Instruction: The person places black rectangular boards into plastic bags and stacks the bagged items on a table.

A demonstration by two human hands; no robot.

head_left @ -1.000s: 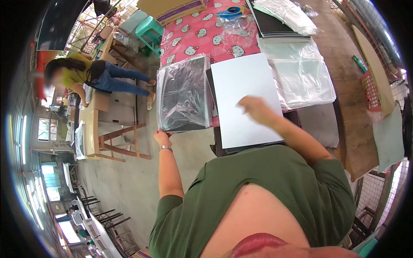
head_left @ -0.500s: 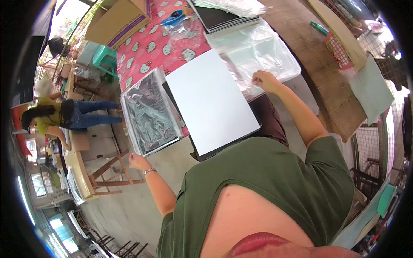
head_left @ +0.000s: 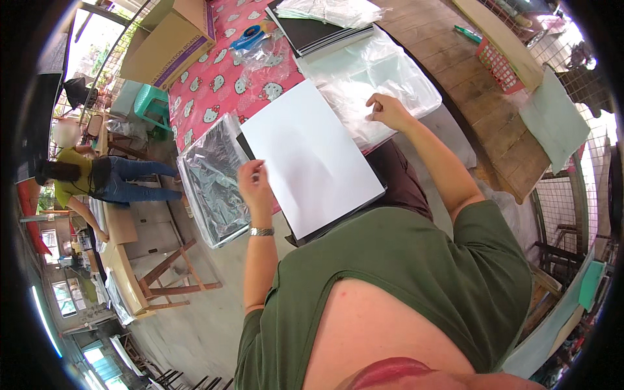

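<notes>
A large white board (head_left: 312, 156) lies with its lower edge close to my body, black board showing beneath its edges. My left hand (head_left: 255, 185), with a metal watch on the wrist, hovers by its left edge. The fingers are loosely bent and apart, and I see nothing in them. Left of it lies a stack of black boards in clear plastic (head_left: 211, 175). My right hand (head_left: 392, 114) is over a pile of clear plastic sleeves (head_left: 406, 75). Its fingers are curved with a gap between them; whether they touch the plastic is unclear.
The table has a pink patterned cover (head_left: 224, 71). On it are a blue tape dispenser (head_left: 249, 37), black boards (head_left: 305, 36) and a cardboard box (head_left: 169, 49). A red basket (head_left: 499, 65) sits on the wooden bench at right. Another person (head_left: 104, 175) stands at left.
My left hand has moved up and right, from below the plastic-wrapped stack to the white board's left edge. My right hand has shifted slightly over the sleeves, its fingers spreading apart.
</notes>
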